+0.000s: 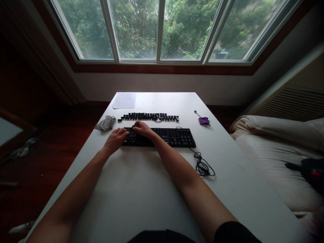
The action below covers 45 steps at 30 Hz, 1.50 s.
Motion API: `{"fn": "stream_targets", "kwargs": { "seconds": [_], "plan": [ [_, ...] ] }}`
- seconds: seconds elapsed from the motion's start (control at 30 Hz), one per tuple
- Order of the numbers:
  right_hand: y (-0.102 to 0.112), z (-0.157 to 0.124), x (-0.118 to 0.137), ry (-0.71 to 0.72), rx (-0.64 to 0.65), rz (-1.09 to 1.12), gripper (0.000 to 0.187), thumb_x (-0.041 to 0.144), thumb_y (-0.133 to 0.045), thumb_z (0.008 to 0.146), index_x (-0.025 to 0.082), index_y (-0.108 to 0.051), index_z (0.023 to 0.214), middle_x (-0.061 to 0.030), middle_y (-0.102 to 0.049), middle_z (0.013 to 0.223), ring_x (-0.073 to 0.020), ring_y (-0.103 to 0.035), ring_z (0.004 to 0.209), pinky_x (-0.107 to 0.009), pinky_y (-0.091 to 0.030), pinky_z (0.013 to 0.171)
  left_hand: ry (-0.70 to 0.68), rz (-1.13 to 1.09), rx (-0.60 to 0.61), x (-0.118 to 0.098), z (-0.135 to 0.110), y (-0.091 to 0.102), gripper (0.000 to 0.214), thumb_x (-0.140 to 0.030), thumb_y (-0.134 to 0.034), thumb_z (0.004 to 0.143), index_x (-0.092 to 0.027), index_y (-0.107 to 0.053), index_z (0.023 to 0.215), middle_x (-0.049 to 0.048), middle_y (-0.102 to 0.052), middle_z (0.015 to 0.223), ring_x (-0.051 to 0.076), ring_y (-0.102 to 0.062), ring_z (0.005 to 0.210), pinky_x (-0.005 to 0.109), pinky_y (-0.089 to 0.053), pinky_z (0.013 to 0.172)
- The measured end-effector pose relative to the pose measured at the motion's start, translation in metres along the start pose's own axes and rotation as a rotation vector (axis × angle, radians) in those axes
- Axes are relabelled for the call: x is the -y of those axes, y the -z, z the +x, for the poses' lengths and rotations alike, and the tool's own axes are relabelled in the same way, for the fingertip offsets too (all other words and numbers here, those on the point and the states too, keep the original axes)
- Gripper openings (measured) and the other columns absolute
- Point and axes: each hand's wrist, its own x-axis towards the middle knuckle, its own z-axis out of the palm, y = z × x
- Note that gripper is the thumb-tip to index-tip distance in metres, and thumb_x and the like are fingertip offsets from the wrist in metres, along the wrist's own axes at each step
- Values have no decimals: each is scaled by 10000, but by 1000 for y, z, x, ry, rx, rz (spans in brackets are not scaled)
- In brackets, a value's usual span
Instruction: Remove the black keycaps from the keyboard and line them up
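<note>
A black keyboard (174, 136) lies across the middle of the white table. My left hand (116, 139) rests over the keyboard's left end, its fingers laid forward on the keys' edge. Just right of it, above the keyboard's upper left part, my right hand (142, 129) is closed in a pinch. At its fingertips shows a small black piece (132, 127), too small to tell whether it is a keycap. Behind the keyboard stand rows of loose black keycaps (144, 116), with a small clear, shiny object (158, 120) in front of them.
A crumpled grey cloth (105, 123) lies left of the keycaps, and a printed sheet (124, 100) behind it. To the right are a purple cloth-like item (204, 120), a small brush-like stick (199, 114) and the coiled cable (203, 166). A padded seat (273, 158) adjoins the table.
</note>
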Motion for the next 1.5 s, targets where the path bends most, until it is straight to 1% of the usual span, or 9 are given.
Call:
{"fn": "stream_targets", "kwargs": {
  "seconds": [0.17, 0.37, 0.5, 0.67, 0.77, 0.87, 0.97, 1.17, 1.5],
  "plan": [
    [8, 0, -4, -19, 48, 125, 88, 176, -605, 860, 187, -518, 858, -3, -708, 670, -141, -669, 621, -199, -463, 559, 25, -164, -35, -5, 5, 4, 215, -243, -499, 995, -239, -659, 1138, 94, -621, 1114, 254, -567, 1019, 434, -486, 939],
    [21, -8, 1, -63, 118, 111, 51, 179, -595, 847, 178, -545, 858, -7, -709, 675, -133, -657, 598, -186, -460, 522, -33, -270, 27, -13, 16, 8, 172, -256, -528, 984, -236, -663, 1087, 91, -623, 1122, 252, -574, 1049, 441, -494, 968],
    [25, -10, 4, -134, 114, 132, 17, 168, -577, 832, 174, -563, 838, 6, -674, 620, -119, -611, 538, -175, -438, 474, -16, -376, 0, -22, 21, 10, 160, -264, -531, 981, -230, -653, 1080, 92, -628, 1121, 249, -585, 1073, 435, -488, 993],
    [26, -9, 3, -273, 79, 202, 80, 193, -615, 806, 174, -545, 773, -6, -629, 559, -96, -513, 441, -165, -356, 394, 126, -604, -2, -34, 24, 4, 157, -278, -500, 980, -226, -607, 1082, 68, -636, 1047, 208, -622, 939, 364, -531, 855],
    [27, -9, 3, -287, 55, 236, 75, 197, -617, 812, 176, -545, 804, -2, -623, 564, -87, -493, 426, -164, -352, 390, 162, -641, -23, -33, 28, -2, 155, -306, -518, 971, -219, -606, 1064, 58, -646, 1012, 197, -623, 888, 343, -530, 802],
    [27, -8, 2, -258, -47, 185, 61, 206, -596, 842, 185, -539, 838, 13, -609, 550, -89, -492, 421, -165, -346, 389, 244, -600, -106, -17, 33, -10, 213, -343, -533, 967, -222, -612, 1123, 59, -668, 1042, 195, -635, 871, 352, -526, 816],
    [28, -8, 0, -239, -165, 104, 67, 203, -582, 863, 195, -522, 837, 20, -602, 535, -99, -500, 423, -172, -348, 386, 344, -475, -166, 12, 40, -20, 319, -325, -541, 953, -225, -599, 1250, 58, -693, 1059, 188, -645, 799, 357, -513, 801],
    [29, -7, -6, -218, -157, 75, 59, 199, -580, 870, 200, -523, 851, 20, -604, 541, -115, -532, 440, -184, -379, 393, 350, -101, -88, 68, 54, -46, 190, -294, -553, 937, -219, -709, 1014, 89, -716, 1053, 290, -637, 990, 478, -410, 965],
    [29, -6, -12, -214, -163, 90, 37, 206, -577, 858, 200, -546, 877, 20, -615, 551, -121, -546, 439, -193, -407, 395, 509, -37, -112, 90, 63, -65, 156, -304, -599, 881, -233, -718, 951, 112, -684, 1097, 336, -527, 1107, 530, -337, 1037]
  ]
}}
